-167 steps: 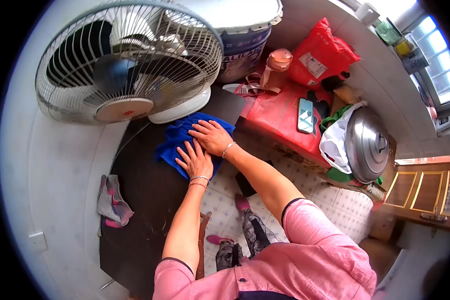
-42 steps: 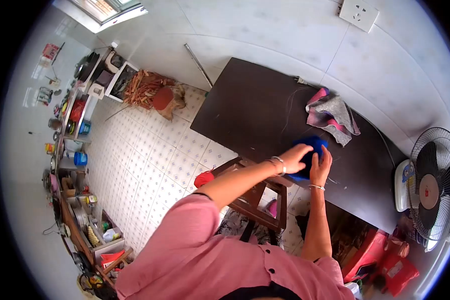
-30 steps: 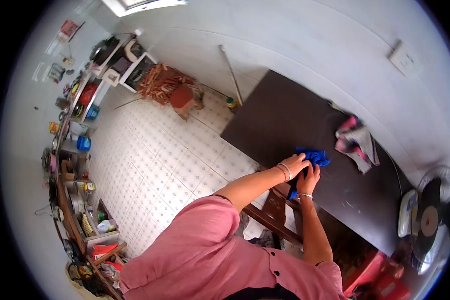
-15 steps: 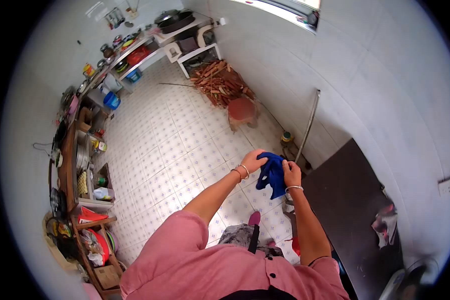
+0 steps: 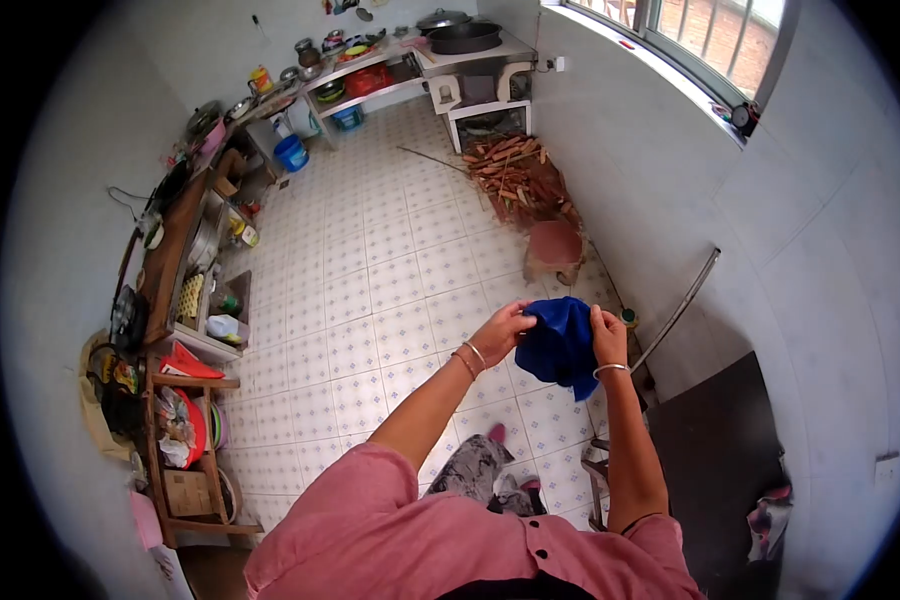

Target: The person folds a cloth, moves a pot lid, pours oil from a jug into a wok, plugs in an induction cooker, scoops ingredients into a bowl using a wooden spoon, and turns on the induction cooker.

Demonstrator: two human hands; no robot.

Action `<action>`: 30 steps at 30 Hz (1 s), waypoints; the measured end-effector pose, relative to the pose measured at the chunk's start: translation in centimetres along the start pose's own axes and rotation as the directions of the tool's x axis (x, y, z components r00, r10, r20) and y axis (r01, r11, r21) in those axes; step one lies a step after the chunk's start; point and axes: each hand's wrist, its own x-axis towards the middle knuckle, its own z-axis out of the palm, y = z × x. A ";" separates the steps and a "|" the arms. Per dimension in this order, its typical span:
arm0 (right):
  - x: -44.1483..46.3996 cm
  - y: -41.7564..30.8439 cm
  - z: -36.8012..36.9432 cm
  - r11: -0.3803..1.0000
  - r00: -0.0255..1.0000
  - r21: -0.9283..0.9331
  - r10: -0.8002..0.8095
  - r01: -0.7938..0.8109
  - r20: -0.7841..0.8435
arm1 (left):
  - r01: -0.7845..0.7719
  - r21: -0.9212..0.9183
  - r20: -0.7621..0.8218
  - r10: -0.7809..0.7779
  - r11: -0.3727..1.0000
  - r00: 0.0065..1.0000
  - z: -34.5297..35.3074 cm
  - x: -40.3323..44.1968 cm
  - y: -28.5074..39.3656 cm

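Observation:
A dark blue cloth [image 5: 558, 345] hangs between my two hands in front of me, above the tiled floor. My left hand [image 5: 505, 332] pinches its left upper edge between thumb and fingers. At the right upper edge, my right hand [image 5: 608, 338] is closed on the same cloth. The fabric is spread between them, with folds down the middle and a loose lower corner. Bracelets circle both wrists.
A dark table [image 5: 715, 460] stands close on my right, with a metal pole [image 5: 678, 308] leaning behind it. Ahead are a reddish stool [image 5: 554, 245] and a firewood pile [image 5: 520, 178] by the wall. Wooden shelves [image 5: 195, 450] line the left side.
The cloth, bunched before, is now spread wider between my hands. My view has turned, so the room sits further right and the window shows more.

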 end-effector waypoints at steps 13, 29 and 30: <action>9.6 -7.2 29.1 0.994 0.857 -0.087 -0.013 0.068 0.514 | -0.292 0.148 -0.471 0.327 0.945 0.819 -23.2 10.4 12.2; 28.1 -8.7 51.6 0.855 0.886 0.518 -0.214 -0.034 0.411 | -0.366 -0.544 -0.101 0.374 0.755 0.922 -31.0 19.8 30.9; 29.6 -8.8 52.7 0.837 0.868 0.547 -0.283 0.016 0.408 | -0.418 -0.412 -0.171 0.382 0.810 0.908 -31.7 20.9 31.5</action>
